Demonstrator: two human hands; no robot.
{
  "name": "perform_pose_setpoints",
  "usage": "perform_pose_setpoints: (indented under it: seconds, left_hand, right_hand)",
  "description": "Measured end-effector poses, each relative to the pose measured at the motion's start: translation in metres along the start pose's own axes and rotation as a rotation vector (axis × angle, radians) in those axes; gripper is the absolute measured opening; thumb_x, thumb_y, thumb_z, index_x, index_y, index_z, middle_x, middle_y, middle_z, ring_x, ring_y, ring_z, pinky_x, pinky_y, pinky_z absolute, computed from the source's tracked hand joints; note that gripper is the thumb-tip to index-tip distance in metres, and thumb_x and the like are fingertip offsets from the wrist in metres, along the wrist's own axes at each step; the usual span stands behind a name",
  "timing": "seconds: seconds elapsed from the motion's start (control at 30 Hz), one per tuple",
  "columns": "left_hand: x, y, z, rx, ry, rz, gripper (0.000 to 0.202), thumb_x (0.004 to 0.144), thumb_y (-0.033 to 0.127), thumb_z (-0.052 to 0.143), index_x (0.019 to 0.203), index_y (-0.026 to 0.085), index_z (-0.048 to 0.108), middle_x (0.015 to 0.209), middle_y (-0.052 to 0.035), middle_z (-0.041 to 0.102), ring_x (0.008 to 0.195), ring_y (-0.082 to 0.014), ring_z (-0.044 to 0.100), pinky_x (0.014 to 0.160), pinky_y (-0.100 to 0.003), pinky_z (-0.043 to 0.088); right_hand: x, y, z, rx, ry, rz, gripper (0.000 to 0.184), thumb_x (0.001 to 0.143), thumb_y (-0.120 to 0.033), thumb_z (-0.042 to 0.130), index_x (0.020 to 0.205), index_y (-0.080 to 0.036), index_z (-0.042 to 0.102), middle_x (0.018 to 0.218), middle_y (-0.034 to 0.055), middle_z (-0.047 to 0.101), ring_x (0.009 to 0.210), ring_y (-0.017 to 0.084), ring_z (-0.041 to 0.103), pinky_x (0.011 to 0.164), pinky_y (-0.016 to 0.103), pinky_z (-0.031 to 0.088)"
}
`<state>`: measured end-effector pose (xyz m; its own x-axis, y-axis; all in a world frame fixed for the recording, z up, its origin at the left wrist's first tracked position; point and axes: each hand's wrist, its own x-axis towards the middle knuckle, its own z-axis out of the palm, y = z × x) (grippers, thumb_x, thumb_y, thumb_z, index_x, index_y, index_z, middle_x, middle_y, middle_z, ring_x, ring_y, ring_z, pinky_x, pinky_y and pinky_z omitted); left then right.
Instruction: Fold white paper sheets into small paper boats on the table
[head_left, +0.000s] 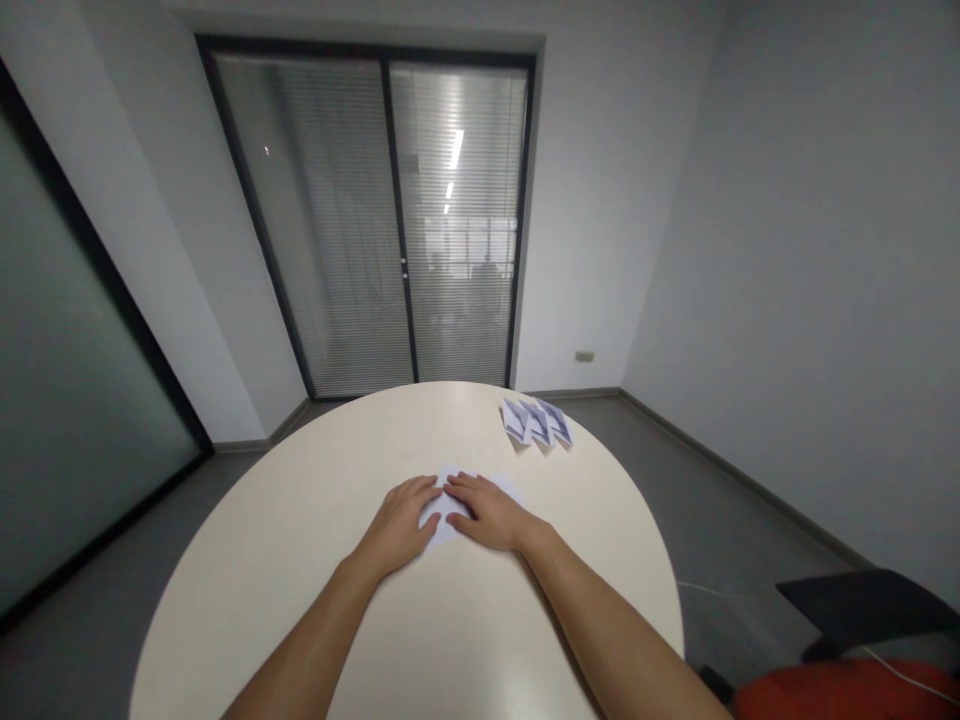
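Observation:
A white sheet of paper lies flat on the round cream table, near its middle. My left hand rests on the paper's left part, fingers stretched out flat. My right hand lies on the paper's right part, fingers also flat and pointing left, fingertips nearly meeting those of the left hand. Most of the sheet is hidden under the two hands. Neither hand grips anything.
Three folded paper pieces with bluish print lie in a row at the table's far right edge. A dark chair and something red sit at the lower right. Glass doors with blinds stand behind the table.

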<state>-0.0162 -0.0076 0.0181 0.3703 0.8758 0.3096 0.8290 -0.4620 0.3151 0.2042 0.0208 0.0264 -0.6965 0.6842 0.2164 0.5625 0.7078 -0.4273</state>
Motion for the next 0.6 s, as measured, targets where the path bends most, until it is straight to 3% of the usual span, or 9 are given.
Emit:
perform_pose_setpoints:
  seconds: [0.1, 0.23, 0.6]
  left_hand:
    - [-0.002, 0.0, 0.008, 0.009, -0.091, 0.024, 0.048, 0.097, 0.023, 0.044, 0.143, 0.02, 0.055, 0.153, -0.0072, 0.051, 0.145, -0.0266, 0.042, 0.122, -0.047, 0.03]
    - [-0.003, 0.003, 0.005, 0.04, -0.133, -0.005, 0.049, 0.098, 0.025, 0.042, 0.145, 0.02, 0.054, 0.155, -0.0064, 0.049, 0.147, -0.0281, 0.039, 0.123, -0.048, 0.028]
    - [-0.003, -0.002, 0.001, 0.141, -0.061, -0.033, 0.042, 0.1, 0.03, 0.044, 0.136, 0.021, 0.063, 0.148, -0.0077, 0.057, 0.139, -0.0283, 0.049, 0.118, -0.046, 0.034]
  right_hand:
    - [0.0, 0.0, 0.001, 0.006, -0.016, 0.046, 0.063, 0.095, -0.044, 0.054, 0.153, -0.021, 0.044, 0.158, 0.0125, 0.042, 0.148, 0.033, 0.034, 0.121, 0.055, 0.025]
    - [-0.001, 0.0, 0.0, -0.029, -0.038, 0.158, 0.068, 0.096, -0.052, 0.051, 0.154, -0.018, 0.041, 0.162, 0.0146, 0.034, 0.152, 0.035, 0.026, 0.122, 0.057, 0.019]
    - [-0.004, 0.01, -0.005, -0.094, -0.006, 0.325, 0.06, 0.101, -0.045, 0.042, 0.154, -0.017, 0.041, 0.163, 0.0149, 0.031, 0.153, 0.035, 0.022, 0.121, 0.057, 0.02]
